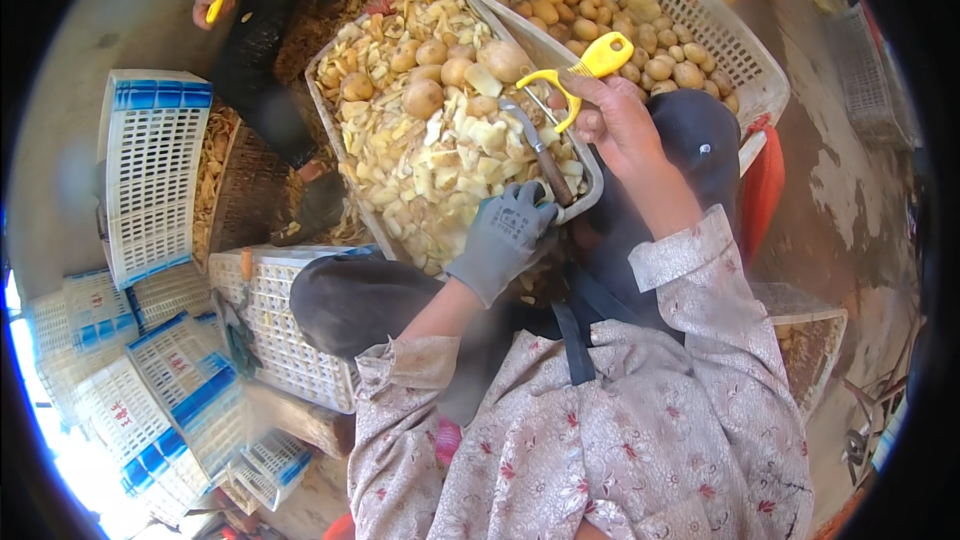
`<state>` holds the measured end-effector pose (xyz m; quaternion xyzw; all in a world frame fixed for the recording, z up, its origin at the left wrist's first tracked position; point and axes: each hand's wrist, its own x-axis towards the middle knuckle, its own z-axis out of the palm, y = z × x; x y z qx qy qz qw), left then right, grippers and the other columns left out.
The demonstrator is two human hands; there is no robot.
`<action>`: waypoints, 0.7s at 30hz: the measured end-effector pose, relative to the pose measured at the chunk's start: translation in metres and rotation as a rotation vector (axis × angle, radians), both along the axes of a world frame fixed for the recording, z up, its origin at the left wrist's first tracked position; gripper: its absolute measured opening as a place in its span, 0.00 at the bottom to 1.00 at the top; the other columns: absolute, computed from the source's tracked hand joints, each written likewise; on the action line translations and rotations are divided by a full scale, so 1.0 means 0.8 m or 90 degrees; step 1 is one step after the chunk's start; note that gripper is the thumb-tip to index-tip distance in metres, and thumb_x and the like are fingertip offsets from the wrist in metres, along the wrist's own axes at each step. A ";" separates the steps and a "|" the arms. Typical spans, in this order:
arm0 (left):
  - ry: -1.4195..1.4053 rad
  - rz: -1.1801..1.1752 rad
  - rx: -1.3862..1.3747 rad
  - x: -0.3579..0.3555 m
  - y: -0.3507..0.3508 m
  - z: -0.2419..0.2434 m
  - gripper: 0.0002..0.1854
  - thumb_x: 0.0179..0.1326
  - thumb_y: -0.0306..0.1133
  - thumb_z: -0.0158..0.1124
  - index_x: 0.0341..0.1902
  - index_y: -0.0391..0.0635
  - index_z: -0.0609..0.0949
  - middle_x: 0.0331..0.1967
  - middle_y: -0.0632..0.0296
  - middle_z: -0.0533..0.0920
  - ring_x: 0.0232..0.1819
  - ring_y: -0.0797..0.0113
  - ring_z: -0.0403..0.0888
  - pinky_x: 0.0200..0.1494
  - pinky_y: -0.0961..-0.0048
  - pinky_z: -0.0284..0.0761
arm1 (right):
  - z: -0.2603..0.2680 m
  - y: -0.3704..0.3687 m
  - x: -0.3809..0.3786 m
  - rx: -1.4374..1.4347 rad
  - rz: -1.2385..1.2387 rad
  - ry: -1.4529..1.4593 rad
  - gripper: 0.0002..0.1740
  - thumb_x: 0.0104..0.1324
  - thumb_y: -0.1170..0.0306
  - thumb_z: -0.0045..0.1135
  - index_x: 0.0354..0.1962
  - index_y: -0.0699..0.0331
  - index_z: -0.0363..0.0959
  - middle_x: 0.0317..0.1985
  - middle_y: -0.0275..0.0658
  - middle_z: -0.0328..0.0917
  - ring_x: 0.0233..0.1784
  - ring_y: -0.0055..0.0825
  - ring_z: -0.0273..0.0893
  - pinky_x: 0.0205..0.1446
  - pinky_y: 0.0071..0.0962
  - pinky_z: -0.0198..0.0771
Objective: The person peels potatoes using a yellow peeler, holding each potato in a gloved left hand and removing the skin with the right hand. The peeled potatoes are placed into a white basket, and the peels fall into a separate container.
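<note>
My bare right hand point(619, 120) holds a yellow Y-shaped vegetable peeler point(600, 60) between thumb and fingers, its blade over the right side of the near crate. My left hand point(510, 236), in a grey-coated work glove, rests at that crate's front edge; whether its curled fingers hold anything cannot be told. The plastic crate point(592, 191) is heaped with potato peelings point(442, 165), with several potatoes point(422, 98) on top. A curved knife with a wooden handle point(553, 174) lies on the peelings, just beyond my left fingertips and below the peeler.
A second crate point(757, 60) of small potatoes point(660, 67) adjoins at the upper right. At upper left, a co-worker's hand point(206, 7) is beside another yellow peeler point(223, 0). Blue-and-white slatted crates point(157, 180) stand at left; a red mesh bag point(763, 187) hangs at right.
</note>
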<state>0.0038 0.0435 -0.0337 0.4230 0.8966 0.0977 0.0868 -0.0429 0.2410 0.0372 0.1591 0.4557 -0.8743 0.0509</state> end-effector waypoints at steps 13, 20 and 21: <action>0.017 0.073 0.019 -0.012 -0.005 -0.016 0.08 0.57 0.39 0.61 0.36 0.50 0.79 0.40 0.58 0.75 0.45 0.58 0.76 0.40 0.60 0.74 | -0.010 -0.002 0.000 -0.002 -0.016 -0.024 0.09 0.63 0.70 0.63 0.37 0.66 0.75 0.26 0.35 0.80 0.13 0.07 0.56 0.14 0.11 0.47; -0.058 0.069 0.004 -0.010 0.003 0.000 0.12 0.59 0.42 0.60 0.40 0.49 0.77 0.42 0.54 0.76 0.46 0.52 0.76 0.42 0.54 0.74 | -0.015 -0.001 0.003 -0.055 0.035 -0.046 0.09 0.65 0.70 0.62 0.41 0.63 0.74 0.28 0.36 0.81 0.14 0.04 0.60 0.16 0.08 0.52; -0.066 0.078 0.014 -0.010 0.003 -0.002 0.12 0.59 0.42 0.60 0.40 0.49 0.77 0.41 0.54 0.76 0.46 0.52 0.76 0.42 0.54 0.74 | -0.014 -0.001 0.003 -0.055 0.029 -0.045 0.09 0.65 0.70 0.62 0.41 0.64 0.74 0.28 0.36 0.81 0.14 0.04 0.59 0.16 0.08 0.52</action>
